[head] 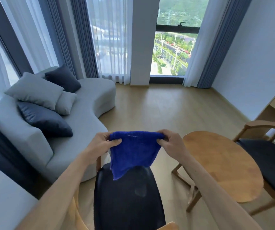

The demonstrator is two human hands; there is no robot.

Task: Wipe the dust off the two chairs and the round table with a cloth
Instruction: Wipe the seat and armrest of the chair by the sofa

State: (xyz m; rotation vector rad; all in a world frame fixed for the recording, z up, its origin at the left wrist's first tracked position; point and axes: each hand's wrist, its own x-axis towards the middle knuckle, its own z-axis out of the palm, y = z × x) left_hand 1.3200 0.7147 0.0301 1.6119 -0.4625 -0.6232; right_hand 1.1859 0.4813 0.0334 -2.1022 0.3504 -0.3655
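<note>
Blue cloth [133,151] hangs stretched between my left hand [102,143] and right hand [170,141], both sets of fingers pinching its top corners. I hold it above the near chair's dark seat [128,201], beside the round wooden worktop [221,165].

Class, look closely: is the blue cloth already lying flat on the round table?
No: both hands hold the blue cloth up above a chair seat.

No legible text, label, brand, number or sign appears anywhere in the view.
</note>
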